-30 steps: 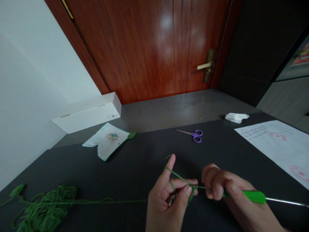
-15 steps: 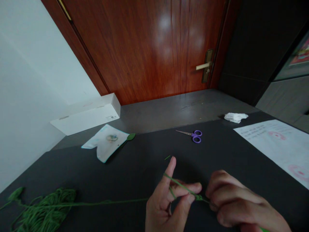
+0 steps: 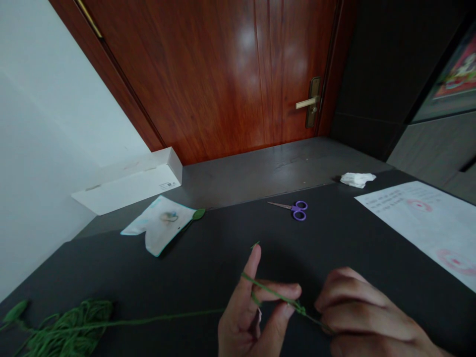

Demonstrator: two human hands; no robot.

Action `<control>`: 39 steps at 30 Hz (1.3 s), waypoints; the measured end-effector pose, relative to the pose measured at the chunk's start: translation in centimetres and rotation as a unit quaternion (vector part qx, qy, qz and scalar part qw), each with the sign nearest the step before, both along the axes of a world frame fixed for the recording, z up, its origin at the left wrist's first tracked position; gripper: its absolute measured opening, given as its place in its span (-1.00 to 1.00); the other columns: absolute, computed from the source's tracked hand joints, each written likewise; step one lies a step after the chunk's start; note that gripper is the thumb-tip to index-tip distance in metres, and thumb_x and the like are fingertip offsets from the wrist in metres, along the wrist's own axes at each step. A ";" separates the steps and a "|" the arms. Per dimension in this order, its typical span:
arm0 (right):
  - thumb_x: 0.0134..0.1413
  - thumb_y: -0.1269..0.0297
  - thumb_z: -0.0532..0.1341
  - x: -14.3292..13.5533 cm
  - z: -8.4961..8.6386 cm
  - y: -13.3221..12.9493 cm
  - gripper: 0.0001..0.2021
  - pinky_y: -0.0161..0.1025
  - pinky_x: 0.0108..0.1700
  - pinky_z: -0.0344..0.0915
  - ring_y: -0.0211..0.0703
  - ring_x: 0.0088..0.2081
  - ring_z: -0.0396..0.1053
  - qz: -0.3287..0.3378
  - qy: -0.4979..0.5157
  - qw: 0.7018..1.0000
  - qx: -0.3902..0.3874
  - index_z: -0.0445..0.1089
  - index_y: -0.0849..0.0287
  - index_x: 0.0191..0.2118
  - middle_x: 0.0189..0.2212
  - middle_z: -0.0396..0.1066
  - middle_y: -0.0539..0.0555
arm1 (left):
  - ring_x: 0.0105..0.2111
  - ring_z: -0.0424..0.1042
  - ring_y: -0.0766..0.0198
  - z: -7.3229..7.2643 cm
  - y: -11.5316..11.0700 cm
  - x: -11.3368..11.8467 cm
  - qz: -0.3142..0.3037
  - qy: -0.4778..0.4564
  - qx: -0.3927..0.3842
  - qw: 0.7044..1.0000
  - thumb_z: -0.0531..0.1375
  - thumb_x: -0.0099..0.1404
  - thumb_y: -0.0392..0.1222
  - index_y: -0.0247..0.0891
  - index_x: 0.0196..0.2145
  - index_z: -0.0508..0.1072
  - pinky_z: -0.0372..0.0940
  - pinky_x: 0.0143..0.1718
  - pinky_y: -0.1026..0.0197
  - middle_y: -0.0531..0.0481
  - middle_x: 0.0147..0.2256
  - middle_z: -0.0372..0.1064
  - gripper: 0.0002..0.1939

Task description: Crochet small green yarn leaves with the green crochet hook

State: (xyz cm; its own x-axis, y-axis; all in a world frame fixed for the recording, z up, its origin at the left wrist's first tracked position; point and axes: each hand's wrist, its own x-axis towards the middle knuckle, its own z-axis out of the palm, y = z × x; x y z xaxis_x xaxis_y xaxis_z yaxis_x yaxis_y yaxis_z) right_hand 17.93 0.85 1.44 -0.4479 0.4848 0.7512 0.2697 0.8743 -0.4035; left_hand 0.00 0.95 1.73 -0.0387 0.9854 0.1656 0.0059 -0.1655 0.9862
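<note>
Fingers point(image 3: 255, 258) of the left hand point(image 3: 241, 325) are part open, part closed: one stands up with green yarn crossing it, while the thumb and another close at the near end of a short knot of stitches point(image 3: 299, 309). That knot shows just past their tips, between the two hands. To its right, the other hand point(image 3: 372, 312) is curled closed over a thin shaft point(image 3: 320, 324) that reaches the stitches; from where I stand I cannot tell what its tip is doing, nor see the rest of the tool. Yarn runs straight from the raised finger to the knot, so I'd judge the loops are under tension, with a few made and the piece still tiny. Across the tabletop point(image 3: 201, 270), starting at the far left, a small green bud point(image 3: 15, 311) lies beside the yarn heap point(image 3: 76, 328), whose strand point(image 3: 167, 316) trails to the left hand with what looks like enough to feed from. Behind sits a white box point(image 3: 134, 191), then a pale packet point(image 3: 163, 233) with a green leaf point(image 3: 199, 214) at its corner. Purple scissors point(image 3: 299, 209) lie beyond the hands, apart from them. Farther right come a crumpled tissue point(image 3: 357, 180) and a printed sheet point(image 3: 431, 228).
</note>
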 end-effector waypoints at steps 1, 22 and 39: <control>0.29 0.13 0.06 0.0 -0.7 -0.1 -0.73 -0.15 -0.24 0.43 -0.09 -0.32 0.50 -0.003 0.002 1.000 -0.013 0.45 0.12 -0.23 -0.48 0.57 0.06 | -0.41 0.51 0.32 0.0 -0.1 0.2 0.006 -0.018 -0.004 1.000 0.26 0.08 -0.44 -0.07 -0.03 0.48 0.38 -0.21 0.33 0.11 -0.45 0.53 -0.50; 0.26 0.01 0.01 -0.8 -0.7 -0.3 -0.66 -0.12 -0.32 0.35 -0.07 -0.38 0.39 0.043 0.164 0.963 -0.210 0.44 0.06 -0.30 -0.50 0.41 0.08 | -0.42 0.40 0.31 -0.5 0.2 0.1 -0.050 -0.088 -0.069 0.992 0.27 0.13 -0.32 -0.12 0.16 0.29 0.33 -0.25 0.29 0.07 -0.45 0.43 -0.37; 0.26 0.03 0.02 -2.3 -2.0 0.1 -0.60 -0.20 -0.25 0.23 -0.13 -0.38 0.30 0.053 0.380 0.781 -0.493 0.42 0.12 -0.46 -0.50 0.36 0.03 | -0.39 0.32 0.31 -1.2 1.5 -0.7 -0.140 -0.223 -0.182 0.947 0.29 0.14 -0.13 -0.18 0.16 0.29 0.22 -0.28 0.22 0.03 -0.41 0.37 -0.38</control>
